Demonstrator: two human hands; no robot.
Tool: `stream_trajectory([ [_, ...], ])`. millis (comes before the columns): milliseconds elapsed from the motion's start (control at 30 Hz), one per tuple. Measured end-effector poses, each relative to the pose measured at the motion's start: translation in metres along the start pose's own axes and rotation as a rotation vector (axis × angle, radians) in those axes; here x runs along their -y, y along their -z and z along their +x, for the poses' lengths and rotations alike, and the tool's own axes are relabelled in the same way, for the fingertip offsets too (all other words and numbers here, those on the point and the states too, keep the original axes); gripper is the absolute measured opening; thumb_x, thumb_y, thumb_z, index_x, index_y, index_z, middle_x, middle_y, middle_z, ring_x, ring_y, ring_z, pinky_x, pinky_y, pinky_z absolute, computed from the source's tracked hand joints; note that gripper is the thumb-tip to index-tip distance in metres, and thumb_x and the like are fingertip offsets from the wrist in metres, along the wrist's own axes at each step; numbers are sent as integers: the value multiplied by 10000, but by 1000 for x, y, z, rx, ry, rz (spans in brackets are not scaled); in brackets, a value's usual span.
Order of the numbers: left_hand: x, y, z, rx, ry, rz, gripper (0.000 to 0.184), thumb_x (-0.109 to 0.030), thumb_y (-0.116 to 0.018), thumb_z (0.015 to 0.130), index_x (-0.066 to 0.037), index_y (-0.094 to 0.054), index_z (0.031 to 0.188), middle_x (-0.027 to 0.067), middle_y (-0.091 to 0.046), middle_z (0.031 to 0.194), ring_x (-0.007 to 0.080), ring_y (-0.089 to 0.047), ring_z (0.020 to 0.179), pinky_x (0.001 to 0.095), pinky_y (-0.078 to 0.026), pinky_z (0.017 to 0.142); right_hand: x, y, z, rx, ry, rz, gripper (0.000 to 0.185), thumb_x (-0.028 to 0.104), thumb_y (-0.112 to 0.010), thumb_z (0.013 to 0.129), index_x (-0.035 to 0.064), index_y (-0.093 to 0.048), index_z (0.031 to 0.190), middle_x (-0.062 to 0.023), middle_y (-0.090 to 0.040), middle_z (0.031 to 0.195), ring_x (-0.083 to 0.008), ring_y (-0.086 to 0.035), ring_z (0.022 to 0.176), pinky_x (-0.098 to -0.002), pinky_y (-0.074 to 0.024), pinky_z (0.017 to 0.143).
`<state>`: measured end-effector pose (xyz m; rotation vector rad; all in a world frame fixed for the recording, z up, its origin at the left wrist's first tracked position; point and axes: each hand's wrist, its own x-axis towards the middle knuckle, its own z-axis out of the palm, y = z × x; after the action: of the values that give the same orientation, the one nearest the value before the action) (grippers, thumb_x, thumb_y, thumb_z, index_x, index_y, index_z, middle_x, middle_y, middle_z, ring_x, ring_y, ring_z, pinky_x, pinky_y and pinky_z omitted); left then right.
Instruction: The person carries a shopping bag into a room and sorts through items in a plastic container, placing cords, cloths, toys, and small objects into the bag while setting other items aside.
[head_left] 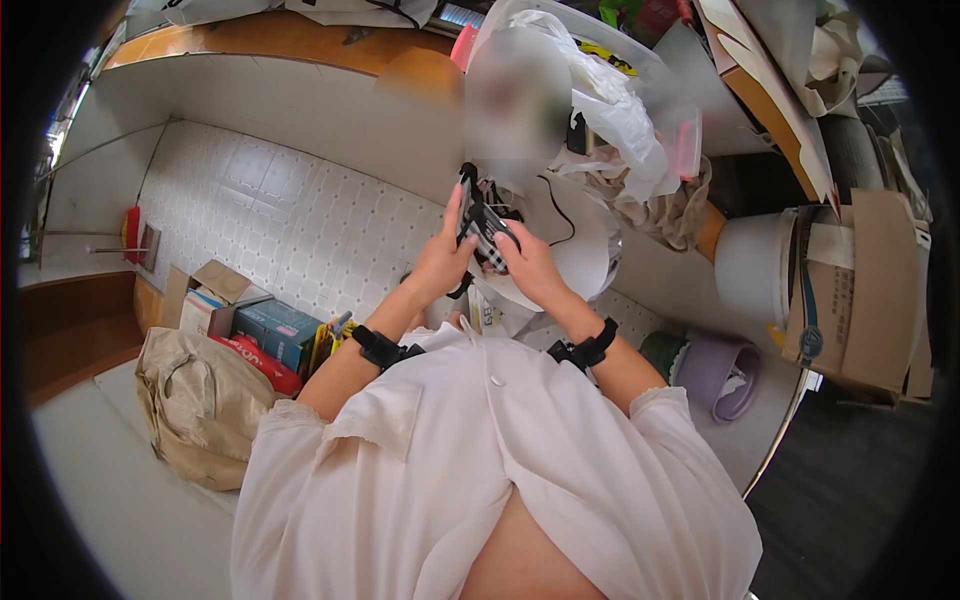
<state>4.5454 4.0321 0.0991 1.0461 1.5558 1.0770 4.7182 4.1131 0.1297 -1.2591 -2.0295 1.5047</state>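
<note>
black item (489, 219) | between left fingers (453, 213) and right fingers (523, 240) | both apparently pinched on it

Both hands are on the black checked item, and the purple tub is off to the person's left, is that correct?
Not quite: the head view shows the purple tub off to the person's right. The left hand and right hand are both on the black checked item.
</note>
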Motion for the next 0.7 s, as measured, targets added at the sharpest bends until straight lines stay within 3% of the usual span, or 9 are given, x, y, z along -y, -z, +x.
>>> stream_trajectory([
  [67,-1,0,-1,32,26,-36,882,-118,-565,1022,-285,13,1666,311,-620,1351,503,-662,1105,491,-509,938,2,18,-3,-59,20,-39,319,254,-545,1060,27,-614,1274,-130,-713,845,-247,-749,773,-382,-549,668],
  [100,7,-1,0,-21,-17,-13,873,-89,-551,1023,-285,1,1670,249,-580,1421,323,-606,881,401,-490,745,10,29,-6,-113,37,-78,309,247,-540,1063,24,-613,1264,-124,-716,841,-251,-763,768,-378,-553,653],
  [167,13,-1,4,-39,-84,4,866,-61,-538,1024,-286,-12,1674,186,-539,1492,143,-551,657,312,-472,551,19,51,-14,-177,20,-41,293,236,-536,1068,19,-619,1246,-109,-712,815,-216,-752,694,-349,-545,610],
  [300,24,6,9,53,37,-59,866,-40,-526,1019,-296,-22,1675,209,-337,1638,152,-541,637,320,-482,548,17,103,-42,-273,44,2,262,211,-542,1059,-6,-638,1170,-80,-693,802,-168,-737,686,-310,-534,587],
  [333,39,5,15,-56,-184,82,862,-31,-521,1017,-284,-27,1676,219,-374,1613,184,-588,699,336,-512,603,13,122,-49,-307,74,33,263,204,-540,1053,-24,-641,1140,-68,-686,803,-155,-726,676,-303,-532,585],
  [400,19,6,7,-68,-221,105,921,-10,-546,986,-161,59,1662,291,-243,1664,430,-483,1409,415,-404,1126,-2,166,-61,-577,37,221,287,209,-531,1038,-48,-644,1094,-52,-668,803,-137,-702,655,-294,-524,576],
  [467,11,6,4,-59,-62,4,923,-11,-542,988,-167,71,1661,300,-266,1650,431,-497,1395,409,-413,1115,-17,210,-63,-924,-29,288,305,259,-512,1039,-5,-665,1051,-70,-690,824,-153,-696,646,-281,-505,551],
  [533,13,5,4,-66,28,-76,922,-31,-542,998,-165,91,1655,326,-401,1564,431,-575,1304,411,-453,1064,-42,262,-59,-1094,-114,235,316,327,-514,1057,44,-651,1092,-55,-717,864,-145,-707,686,-250,-466,536],
  [700,10,6,3,-27,-5,77,903,-68,-557,1003,-158,61,1655,320,-569,1399,424,-648,1177,418,-493,993,-101,349,-21,-1044,-249,321,341,351,-577,1039,48,-644,1182,-54,-693,926,-145,-675,777,-291,-499,616],
])
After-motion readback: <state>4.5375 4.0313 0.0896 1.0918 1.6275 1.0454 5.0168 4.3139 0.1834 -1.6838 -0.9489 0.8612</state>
